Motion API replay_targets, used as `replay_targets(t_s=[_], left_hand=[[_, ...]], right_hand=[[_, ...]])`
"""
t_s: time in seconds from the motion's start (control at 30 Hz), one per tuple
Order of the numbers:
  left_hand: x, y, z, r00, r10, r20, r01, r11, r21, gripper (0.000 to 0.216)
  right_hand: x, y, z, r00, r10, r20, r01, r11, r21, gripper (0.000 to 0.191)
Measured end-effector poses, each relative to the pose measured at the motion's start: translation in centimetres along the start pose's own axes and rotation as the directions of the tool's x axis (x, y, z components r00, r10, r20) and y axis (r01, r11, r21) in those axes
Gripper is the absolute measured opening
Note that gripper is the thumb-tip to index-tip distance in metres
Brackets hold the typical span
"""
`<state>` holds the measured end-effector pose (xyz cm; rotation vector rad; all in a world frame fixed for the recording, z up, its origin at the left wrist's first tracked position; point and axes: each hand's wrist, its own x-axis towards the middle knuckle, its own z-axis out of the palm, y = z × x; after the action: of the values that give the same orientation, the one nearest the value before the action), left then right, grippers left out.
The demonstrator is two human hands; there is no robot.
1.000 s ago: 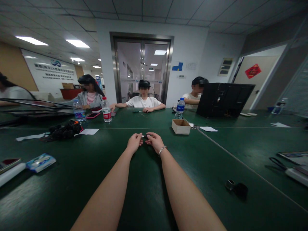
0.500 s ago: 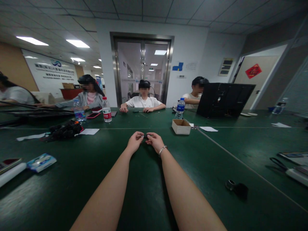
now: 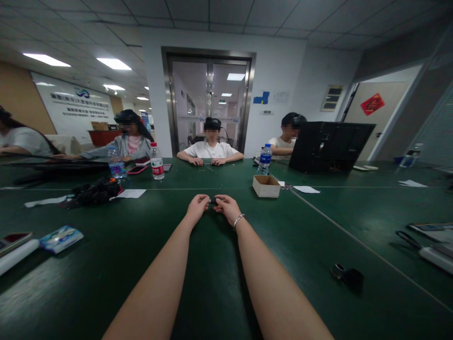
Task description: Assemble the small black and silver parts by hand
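Far left, a person in white sits at the edge of view, arm out to the green tabletop [image 3: 212, 288]. Near left edge: phone [image 3: 14, 242], white object [image 3: 19, 257] just beside it, then a blue-and-white packet [image 3: 62, 239]. Beyond those, a tangled black bundle [image 3: 94, 193] with a sheet of paper [image 3: 132, 193] at its right. Behind the bundle, bottle with purple-blue label [image 3: 117, 166], upright; pink-edged phone [image 3: 137, 170] lying flat; red-capped bottle [image 3: 157, 165], upright.

Center: left hand [image 3: 197, 208], grip pinched on the left end of a small dark piece [image 3: 213, 201]. Piece sits between both hands, roughly level, mostly covered by fingers; exact type unclear, contact with tabletop can't be told. Right hand [image 3: 227, 208], silver bracelet [image 3: 238, 222] on its wrist, grip pinched on the right end of same piece. Across the table, a person in a white shirt, both hands on the tabletop.

Right: blue-capped bottle [image 3: 264, 161], upright, behind an open cardboard box [image 3: 266, 189]; paper [image 3: 306, 190] near the box; large black monitor [image 3: 329, 147], back showing. Nearer, metal ring [image 3: 339, 270] with dark strip [image 3: 354, 280] beside it. Far right edge, white device [image 3: 437, 259], partly cut off.
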<state>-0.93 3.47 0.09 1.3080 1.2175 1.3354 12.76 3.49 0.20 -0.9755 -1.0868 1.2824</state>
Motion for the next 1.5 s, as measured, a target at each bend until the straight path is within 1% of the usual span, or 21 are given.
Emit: replay_targets(t_s=[0.07,0.1,0.2,0.27,0.37,0.47,0.53,0.6,0.67,0.73,0.87,0.93,1.03,1.07,1.13,1.2,1.23,1.3,1.37,1.43,1.5], left_hand=[[0.12,-0.07,0.09,0.999,-0.044,-0.008,0.044,0.999,0.014,0.023],[0.14,-0.11,0.1,0.999,-0.033,0.001,0.033,0.999,0.025,0.022],[-0.01,-0.16,-0.05,0.996,0.078,0.041,-0.081,0.995,0.055,0.014],[-0.21,-0.11,-0.23,0.988,0.143,0.063,-0.147,0.987,0.065,0.013],[-0.43,-0.03,-0.44,0.98,0.185,0.08,-0.19,0.98,0.064,0.019],[-0.4,-0.03,-0.5,0.978,0.198,0.066,-0.202,0.978,0.06,0.03],[-0.26,-0.02,-0.45,0.982,0.178,0.059,-0.182,0.98,0.078,0.029],[-0.11,0.05,-0.3,0.994,0.105,0.041,-0.11,0.984,0.139,0.026],[-0.02,0.14,-0.08,1.0,0.019,0.001,-0.018,0.974,0.228,0.038],[-0.02,0.2,0.14,1.0,-0.008,-0.025,0.015,0.96,0.281,0.047],[-0.16,0.15,0.18,0.999,0.04,-0.024,-0.034,0.972,0.234,0.039],[-0.21,0.19,0.03,0.999,0.038,-0.011,-0.032,0.954,0.299,0.04],[-0.26,0.39,-0.03,1.0,0.006,-0.015,0.001,0.902,0.431,0.053],[-0.28,0.46,0.02,1.0,0.006,-0.025,0.005,0.902,0.432,0.054],[-0.31,0.53,0.17,0.999,0.033,-0.032,-0.018,0.922,0.387,0.047],[-0.32,0.5,0.25,0.998,0.067,-0.003,-0.062,0.932,0.358,0.04],[-0.32,0.47,0.26,0.997,0.073,0.015,-0.074,0.924,0.376,0.041],[-0.31,0.41,0.23,0.997,0.062,0.039,-0.073,0.897,0.437,0.049],[-0.29,0.4,0.22,0.998,0.051,0.022,-0.055,0.896,0.44,0.052],[-0.29,0.46,0.26,0.999,0.048,-0.002,-0.044,0.926,0.374,0.043],[-0.3,0.53,0.3,0.999,0.043,0.011,-0.044,0.938,0.345,0.036]], right_hand=[[0.01,0.01,-0.01,1.0,-0.002,0.001,0.002,1.0,-0.003,0.012],[0.01,0.02,0.0,1.0,-0.002,-0.001,0.002,1.0,-0.002,0.012],[0.01,0.0,0.0,1.0,0.006,-0.006,-0.006,1.0,0.009,0.012],[0.01,-0.01,-0.02,1.0,0.009,-0.007,-0.009,1.0,0.021,0.012],[0.03,0.03,-0.06,1.0,0.006,-0.001,-0.006,0.999,0.035,0.011],[0.05,0.09,-0.08,1.0,0.004,0.001,-0.004,0.999,0.037,0.011],[0.03,0.1,-0.09,1.0,0.0,0.0,0.0,0.999,0.032,0.011],[0.01,0.09,-0.09,1.0,-0.003,0.01,0.003,1.0,0.029,0.011],[0.0,0.05,-0.08,1.0,-0.001,0.031,0.0,1.0,0.026,0.011],[0.03,0.04,-0.07,0.999,0.001,0.042,-0.002,1.0,0.024,0.012],[0.13,0.11,-0.05,1.0,0.001,0.022,-0.002,1.0,0.027,0.011],[0.14,0.14,-0.04,1.0,0.003,0.018,-0.004,1.0,0.025,0.011],[0.08,0.11,-0.06,1.0,0.0,0.027,-0.001,1.0,0.02,0.011],[0.05,0.08,-0.07,1.0,-0.001,0.028,0.001,1.0,0.019,0.011],[0.0,0.03,-0.09,1.0,-0.005,0.019,0.005,1.0,0.018,0.011],[-0.03,0.0,-0.11,1.0,-0.005,0.013,0.005,1.0,0.015,0.011],[-0.04,-0.01,-0.11,1.0,-0.004,0.015,0.003,1.0,0.013,0.011],[-0.04,-0.02,-0.11,1.0,-0.002,0.023,0.002,1.0,0.011,0.01],[-0.04,-0.02,-0.11,1.0,-0.002,0.025,0.002,1.0,0.015,0.01],[-0.02,-0.03,-0.1,1.0,0.0,0.015,0.0,1.0,0.024,0.01],[0.0,-0.05,-0.07,1.0,0.009,0.007,-0.009,0.999,0.031,0.008]])
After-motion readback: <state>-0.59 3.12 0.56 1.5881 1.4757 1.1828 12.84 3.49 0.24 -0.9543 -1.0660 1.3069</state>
